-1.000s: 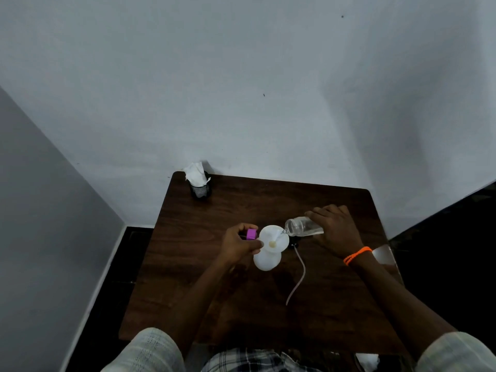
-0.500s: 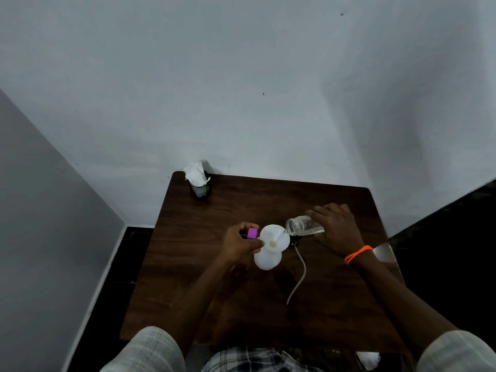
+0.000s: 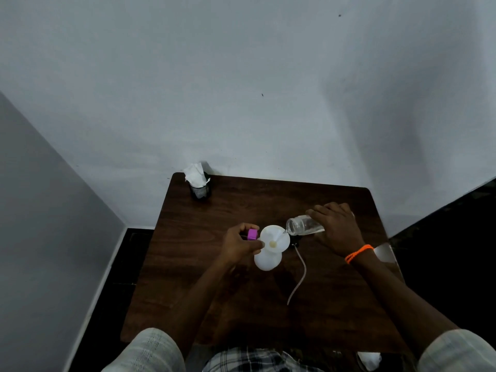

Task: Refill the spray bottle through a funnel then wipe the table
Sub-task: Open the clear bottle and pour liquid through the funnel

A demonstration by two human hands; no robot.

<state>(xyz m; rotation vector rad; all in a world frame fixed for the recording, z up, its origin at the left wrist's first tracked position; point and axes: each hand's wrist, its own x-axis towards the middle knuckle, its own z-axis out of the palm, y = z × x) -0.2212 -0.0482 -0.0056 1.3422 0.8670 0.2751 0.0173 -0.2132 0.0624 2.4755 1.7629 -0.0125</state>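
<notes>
On the brown table [image 3: 214, 291], a white funnel [image 3: 273, 236] is pinched by the left hand [image 3: 240, 245] atop the white bottle [image 3: 267, 261]. A clear bottle [image 3: 303, 225] is gripped, tipped, by the right hand's [image 3: 336, 226] curled fingers.

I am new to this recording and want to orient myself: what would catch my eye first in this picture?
At the middle of the dark wooden table, the right hand tips a clear bottle over a white funnel that sits in a white spray bottle. The left hand steadies the funnel and has a purple cap in its grip. A black cup of tissues stands at the far left corner.
</notes>
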